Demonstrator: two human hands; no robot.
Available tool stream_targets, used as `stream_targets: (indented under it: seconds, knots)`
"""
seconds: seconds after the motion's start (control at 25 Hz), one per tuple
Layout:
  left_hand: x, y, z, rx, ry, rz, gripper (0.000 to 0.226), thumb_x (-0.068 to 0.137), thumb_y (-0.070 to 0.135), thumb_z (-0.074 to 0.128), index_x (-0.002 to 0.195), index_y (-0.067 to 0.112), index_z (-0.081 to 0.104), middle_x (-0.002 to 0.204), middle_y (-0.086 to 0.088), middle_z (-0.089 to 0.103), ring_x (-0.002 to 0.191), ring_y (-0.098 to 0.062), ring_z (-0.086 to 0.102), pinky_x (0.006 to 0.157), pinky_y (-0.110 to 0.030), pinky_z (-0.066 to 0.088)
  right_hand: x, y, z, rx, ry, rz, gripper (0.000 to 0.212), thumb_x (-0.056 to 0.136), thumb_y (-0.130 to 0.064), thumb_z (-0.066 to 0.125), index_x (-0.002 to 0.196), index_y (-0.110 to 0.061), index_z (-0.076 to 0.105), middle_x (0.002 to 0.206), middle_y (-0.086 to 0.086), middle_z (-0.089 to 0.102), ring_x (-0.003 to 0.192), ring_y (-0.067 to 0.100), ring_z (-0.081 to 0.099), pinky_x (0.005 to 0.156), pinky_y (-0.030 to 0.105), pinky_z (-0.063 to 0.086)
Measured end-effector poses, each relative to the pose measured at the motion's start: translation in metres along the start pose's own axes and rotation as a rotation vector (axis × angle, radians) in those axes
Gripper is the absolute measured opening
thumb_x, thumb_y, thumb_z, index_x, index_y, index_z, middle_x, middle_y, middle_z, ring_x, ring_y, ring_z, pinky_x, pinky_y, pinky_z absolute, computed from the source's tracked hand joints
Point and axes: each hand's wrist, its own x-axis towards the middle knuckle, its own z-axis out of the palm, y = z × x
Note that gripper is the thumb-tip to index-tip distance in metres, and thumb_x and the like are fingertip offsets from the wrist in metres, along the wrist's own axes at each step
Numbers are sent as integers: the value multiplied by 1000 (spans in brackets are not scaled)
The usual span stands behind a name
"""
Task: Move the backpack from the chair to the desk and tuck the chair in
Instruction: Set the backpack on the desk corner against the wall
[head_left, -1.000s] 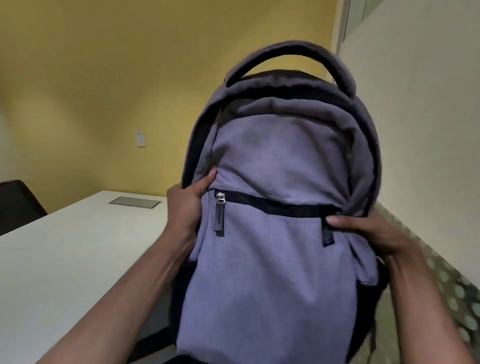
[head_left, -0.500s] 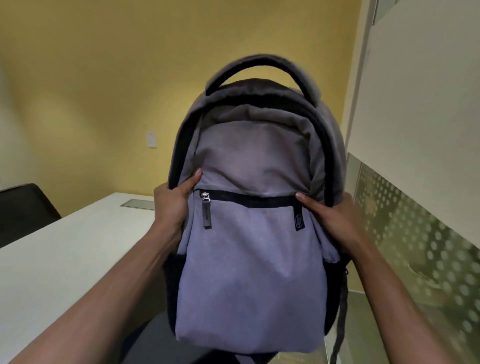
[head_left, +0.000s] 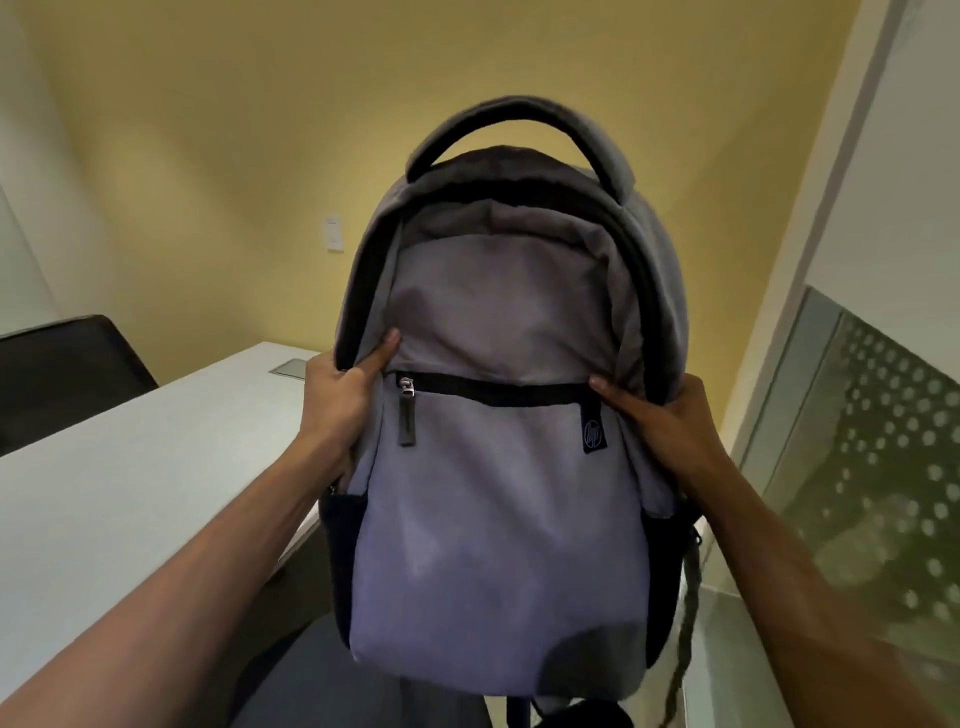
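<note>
A grey backpack (head_left: 498, 493) with black trim and a top handle hangs upright in the air in front of me, to the right of the desk's edge. My left hand (head_left: 337, 395) grips its left side, thumb on the front by the zip. My right hand (head_left: 660, 421) grips its right side at the same height. The white desk (head_left: 130, 483) stretches along the left. Below the bag a dark grey surface (head_left: 322, 675) shows, probably the chair's seat; the rest of the chair is hidden.
A black chair back (head_left: 67, 374) stands behind the desk at far left. A metal cable hatch (head_left: 293, 368) lies in the desktop. A frosted glass partition with dots (head_left: 857, 467) runs along the right. A yellow wall lies ahead.
The backpack, held in both hands, has come down and towards the middle of the view and now hangs a little farther from me; more of the glass partition shows on the right.
</note>
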Motion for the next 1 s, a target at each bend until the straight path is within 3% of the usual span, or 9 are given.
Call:
stream_targets:
  seconds: [0.2, 0.36, 0.48, 0.56, 0.72, 0.84, 1.0]
  knots:
    - [43, -51, 47, 95, 89, -7, 28, 66, 52, 79, 83, 30, 78, 87, 9, 79, 85, -13, 74, 68, -26, 55, 67, 81, -15, 28, -101, 40, 34, 68, -47, 81, 91, -22, 77, 82, -16, 77, 80, -3, 70, 60, 10, 52]
    - [66, -80, 72, 142, 169, -18, 19, 72, 48, 76, 83, 32, 75, 88, 13, 78, 86, -9, 73, 70, -21, 56, 116, 120, -16, 62, -213, 107, 28, 69, -43, 81, 94, -36, 70, 77, -32, 69, 76, -18, 63, 60, 4, 48]
    - [77, -94, 81, 196, 229, -33, 15, 78, 50, 71, 82, 35, 71, 82, 14, 77, 79, -7, 72, 70, -24, 55, 149, 140, -8, 85, -309, 90, 22, 75, -32, 81, 91, -41, 68, 77, -39, 68, 77, -19, 63, 60, 3, 47]
    - [82, -100, 77, 235, 266, -37, 18, 78, 54, 68, 83, 37, 67, 81, 10, 76, 80, -11, 71, 72, -27, 55, 162, 147, 2, 94, -372, 65, 23, 77, -28, 81, 92, -41, 68, 80, -39, 68, 80, -17, 64, 62, 4, 48]
    - [92, -102, 65, 263, 271, -28, 23, 80, 53, 66, 94, 34, 65, 97, 1, 72, 91, -19, 68, 81, -34, 54, 178, 152, 17, 79, -430, 32, 14, 74, -36, 80, 84, -43, 72, 85, -25, 74, 85, -7, 68, 66, 13, 53]
    - [107, -97, 60, 283, 219, -63, 23, 80, 54, 65, 95, 36, 65, 92, 9, 73, 89, -14, 69, 73, -25, 54, 191, 158, 27, 74, -457, 27, 17, 75, -37, 79, 90, -42, 71, 96, -19, 73, 91, -2, 68, 75, 20, 56]
    - [142, -106, 58, 339, 203, -106, 20, 78, 56, 66, 85, 37, 65, 74, 21, 73, 73, -2, 70, 58, -13, 52, 225, 177, 43, 106, -544, 77, 29, 73, -44, 76, 99, -50, 66, 99, -29, 69, 94, -10, 64, 78, 13, 51]
